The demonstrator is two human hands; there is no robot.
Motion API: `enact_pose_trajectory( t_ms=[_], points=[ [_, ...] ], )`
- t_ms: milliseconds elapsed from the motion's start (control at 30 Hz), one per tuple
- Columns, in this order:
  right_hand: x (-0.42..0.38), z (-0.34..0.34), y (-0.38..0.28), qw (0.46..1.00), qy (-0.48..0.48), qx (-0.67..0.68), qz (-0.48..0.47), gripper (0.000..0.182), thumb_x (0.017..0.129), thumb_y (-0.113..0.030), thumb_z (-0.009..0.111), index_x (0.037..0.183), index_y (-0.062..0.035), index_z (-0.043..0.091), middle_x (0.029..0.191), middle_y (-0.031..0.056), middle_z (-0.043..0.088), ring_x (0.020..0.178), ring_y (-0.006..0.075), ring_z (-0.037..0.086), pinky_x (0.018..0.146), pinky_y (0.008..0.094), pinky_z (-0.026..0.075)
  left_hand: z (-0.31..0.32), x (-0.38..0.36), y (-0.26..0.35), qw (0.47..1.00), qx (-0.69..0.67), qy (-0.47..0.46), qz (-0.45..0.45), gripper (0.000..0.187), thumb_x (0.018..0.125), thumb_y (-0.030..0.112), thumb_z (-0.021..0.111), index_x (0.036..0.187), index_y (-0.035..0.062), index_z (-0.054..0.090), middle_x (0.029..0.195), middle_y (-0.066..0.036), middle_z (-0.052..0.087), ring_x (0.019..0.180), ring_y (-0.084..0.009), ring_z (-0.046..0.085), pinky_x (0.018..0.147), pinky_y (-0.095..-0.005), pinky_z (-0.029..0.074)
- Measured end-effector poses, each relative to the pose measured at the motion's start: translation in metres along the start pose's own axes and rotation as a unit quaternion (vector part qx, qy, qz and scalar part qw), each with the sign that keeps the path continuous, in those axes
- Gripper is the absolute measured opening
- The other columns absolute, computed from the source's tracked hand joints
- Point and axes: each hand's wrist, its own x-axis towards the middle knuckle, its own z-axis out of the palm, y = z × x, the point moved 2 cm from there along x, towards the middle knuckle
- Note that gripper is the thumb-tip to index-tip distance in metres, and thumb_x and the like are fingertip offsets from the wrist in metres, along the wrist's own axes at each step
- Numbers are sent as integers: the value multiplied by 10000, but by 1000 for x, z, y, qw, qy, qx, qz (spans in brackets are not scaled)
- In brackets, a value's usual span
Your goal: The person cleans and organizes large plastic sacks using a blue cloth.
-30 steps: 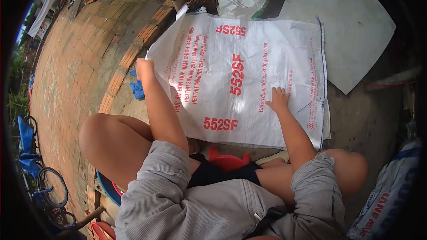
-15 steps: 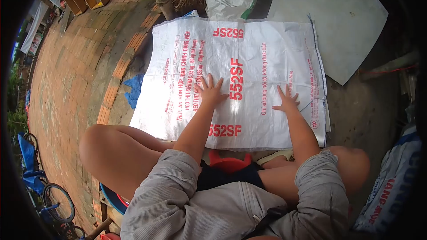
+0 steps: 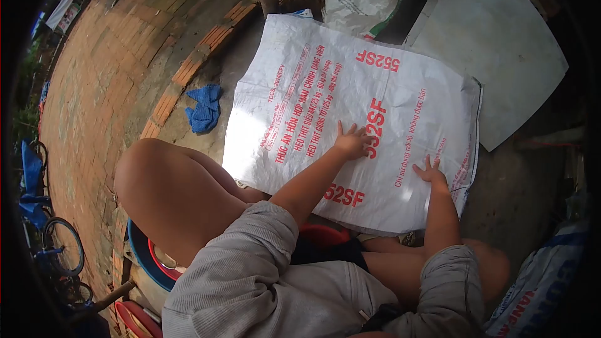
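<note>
A large white feed sack [image 3: 341, 103] with red printing lies flat on the ground before my crossed legs. My left hand [image 3: 352, 141] rests on its middle, beside the big "552SF" print, palm down with fingers apart. Nearer the sack's right edge, my right hand [image 3: 431, 172] also lies palm down, fingers spread over the small red print. Neither hand holds anything. Light creases run across the plastic, and its near edge passes close to my legs.
Left of the sack is a crumpled blue cloth [image 3: 203, 108]. A grey sheet [image 3: 501, 50] and another printed sack [image 3: 360, 0] lie beyond. A red stool [image 3: 324, 234] and a blue basin [image 3: 139, 238] are near my legs. One more sack [image 3: 541, 288] stands at lower right.
The sack now appears turned clockwise and shifted right, and the blue cloth shows fully beside it. My left hand has moved across the print toward the large "552SF". The camera view has shifted too.
</note>
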Motion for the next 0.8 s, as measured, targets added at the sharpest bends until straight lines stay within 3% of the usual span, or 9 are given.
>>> enact_pose_trajectory(
  t_ms=[100, 133, 233, 367, 400, 433, 567, 700, 800],
  points=[
    [24, -35, -54, 992, -27, 91, 81, 908, 849, -786, 308, 1533, -196, 216, 1583, 213, 123, 1418, 448, 224, 1069, 691, 203, -22, -8, -24, 986, -7, 166, -32, 574, 818, 323, 672, 1362, 242, 506, 1500, -97, 388, 1451, -345, 214, 1127, -677, 41],
    [-4, -53, -91, 989, 65, 109, 80, 754, 918, -694, 301, 1433, -157, 428, 1519, 222, 302, 1375, 488, 280, 1041, 709, 232, -36, -14, -36, 966, 12, 236, -108, 561, 833, 329, 657, 1366, 241, 507, 1504, -96, 385, 1451, -331, 222, 1129, -671, 41],
    [-24, -39, -191, 941, 308, 72, -118, 653, 936, -608, 394, 1375, -129, 464, 1516, 190, 308, 1338, 550, 289, 1020, 733, 234, -40, -42, -84, 942, 10, 281, -185, 522, 870, 332, 622, 1372, 234, 514, 1513, -98, 374, 1444, -300, 250, 1133, -656, 40],
    [-68, -10, -293, 915, 229, 46, -330, 695, 928, -634, 375, 1500, -253, 272, 1582, 157, 162, 1384, 542, 191, 1027, 735, 233, -57, -51, -138, 956, -184, 176, -145, 455, 919, 351, 575, 1352, 213, 552, 1438, -121, 478, 1354, -283, 414, 1142, -548, 213],
    [-88, -4, -309, 937, 124, -5, -326, 727, 919, -664, 342, 1520, -293, 169, 1598, 142, 83, 1398, 544, 127, 1040, 736, 198, -90, -72, -135, 842, -466, 167, -215, 389, 897, 308, 604, 1255, 160, 626, 1319, -139, 585, 1236, -313, 535, 1056, -442, 396],
    [-99, 4, -319, 946, 19, -59, -317, 766, 910, -693, 309, 1541, -332, 66, 1613, 128, 5, 1412, 546, 63, 1053, 738, 163, -103, -80, -153, 833, -424, 274, -227, 384, 891, 280, 611, 1249, 144, 628, 1271, -150, 612, 1178, -318, 572, 1000, -401, 439],
    [-84, 42, -328, 945, 66, -97, -307, 813, 896, -728, 253, 1535, -338, -62, 1606, 113, -133, 1405, 562, -72, 1059, 748, 72, -147, -140, -254, 738, -176, 587, -282, 455, 831, 169, 635, 1274, 87, 575, 1274, -184, 592, 1195, -338, 548, 1008, -399, 428],
    [-84, 47, -331, 945, 75, -112, -298, 820, 910, -706, 247, 1539, -293, -80, 1584, 149, -201, 1364, 598, -171, 1026, 775, -10, -157, -190, -297, 677, -114, 440, -578, 610, 807, 312, 694, 1380, 297, 485, 1568, -121, 254, 1424, -356, 248, 1143, -523, 240],
    [-82, 48, -332, 948, 77, -107, -289, 822, 919, -696, 239, 1548, -252, -48, 1579, 168, -208, 1353, 614, -176, 1010, 783, -24, -115, -206, -309, 706, -90, 287, -641, 558, 802, 309, 717, 1326, 342, 526, 1575, -92, 223, 1413, -329, 256, 1081, -576, 297]
  ],
)
